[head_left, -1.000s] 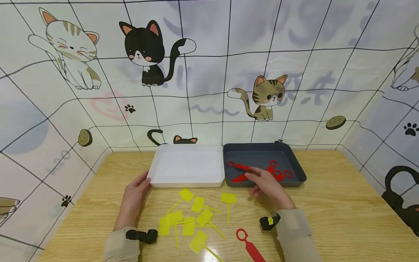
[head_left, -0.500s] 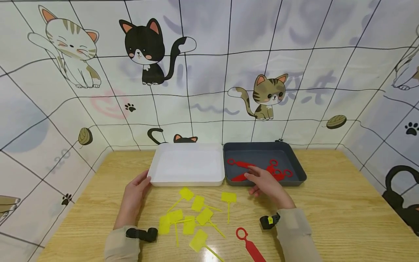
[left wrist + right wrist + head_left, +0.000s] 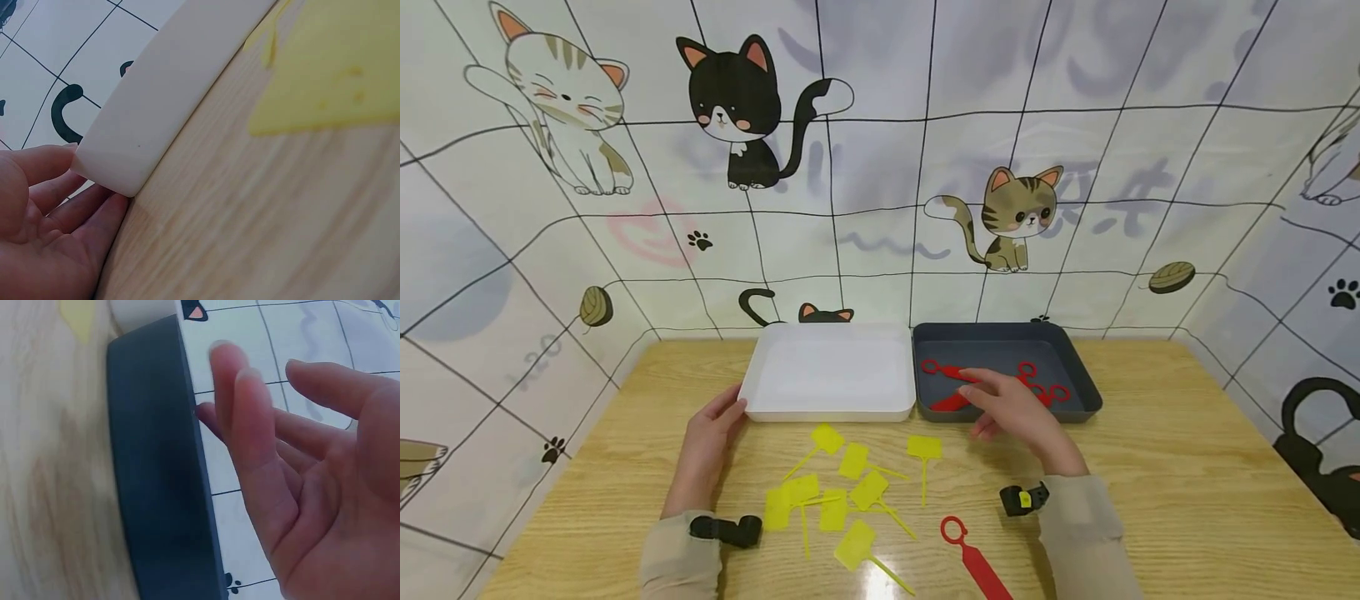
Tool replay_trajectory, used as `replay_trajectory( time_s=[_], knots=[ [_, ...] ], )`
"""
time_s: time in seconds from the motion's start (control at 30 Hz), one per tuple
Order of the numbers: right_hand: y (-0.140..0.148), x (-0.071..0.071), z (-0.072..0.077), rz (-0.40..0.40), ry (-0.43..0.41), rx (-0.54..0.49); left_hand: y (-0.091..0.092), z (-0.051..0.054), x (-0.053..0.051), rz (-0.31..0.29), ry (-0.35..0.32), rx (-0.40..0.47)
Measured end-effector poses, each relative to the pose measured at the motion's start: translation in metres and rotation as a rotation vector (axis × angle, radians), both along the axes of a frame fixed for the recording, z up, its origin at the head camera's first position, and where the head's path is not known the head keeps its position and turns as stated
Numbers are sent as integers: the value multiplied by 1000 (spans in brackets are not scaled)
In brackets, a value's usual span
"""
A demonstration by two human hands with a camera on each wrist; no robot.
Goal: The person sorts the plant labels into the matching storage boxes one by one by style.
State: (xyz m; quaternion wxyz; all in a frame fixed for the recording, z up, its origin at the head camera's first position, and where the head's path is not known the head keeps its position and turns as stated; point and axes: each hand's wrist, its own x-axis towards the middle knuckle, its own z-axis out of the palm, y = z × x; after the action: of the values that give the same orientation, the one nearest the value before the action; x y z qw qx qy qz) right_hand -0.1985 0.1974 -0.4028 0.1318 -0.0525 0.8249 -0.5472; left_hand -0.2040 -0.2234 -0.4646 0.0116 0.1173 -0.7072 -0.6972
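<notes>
My left hand touches the front left corner of the white tray, and in the left wrist view its fingertips lie against the tray's corner. Over the front edge of the dark grey tray my right hand hovers with fingers loosely spread. Several red tags with rings lie in that tray, among them one red tag beside the fingertips, partly covered by the hand. The right wrist view shows the right hand holding nothing, beside the dark tray's wall.
Several yellow tags, one of them at the right, lie on the wooden table in front of the trays. Another red tag lies near the front edge. A cloth wall printed with cats stands behind.
The red tag by my right fingertips has come down flat in the grey tray. My right hand has turned slightly and shifted a little to the right; the left stays put.
</notes>
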Motion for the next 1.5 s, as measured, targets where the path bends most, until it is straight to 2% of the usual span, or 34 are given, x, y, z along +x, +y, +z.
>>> replay_trajectory(
  time_s=[0.43, 0.67, 0.8, 1.03, 1.33, 1.5],
  knots=[
    [-3, 11, 17, 32, 109, 101, 1, -4, 1, -12, 17, 44],
    [-7, 25, 36, 69, 208, 163, 1, -7, 4, 1, 3, 43],
    [-13, 36, 40, 90, 251, 236, 2, -9, 4, 5, 9, 48],
    [-22, 56, 37, 152, 319, 420, 2, -10, -1, -6, 32, 82],
    [-33, 78, 22, 236, 309, 660, 2, -5, -2, -7, 12, 69],
    [-39, 86, 17, 233, 242, 750, 0, -1, 0, -9, 10, 56]
  ],
)
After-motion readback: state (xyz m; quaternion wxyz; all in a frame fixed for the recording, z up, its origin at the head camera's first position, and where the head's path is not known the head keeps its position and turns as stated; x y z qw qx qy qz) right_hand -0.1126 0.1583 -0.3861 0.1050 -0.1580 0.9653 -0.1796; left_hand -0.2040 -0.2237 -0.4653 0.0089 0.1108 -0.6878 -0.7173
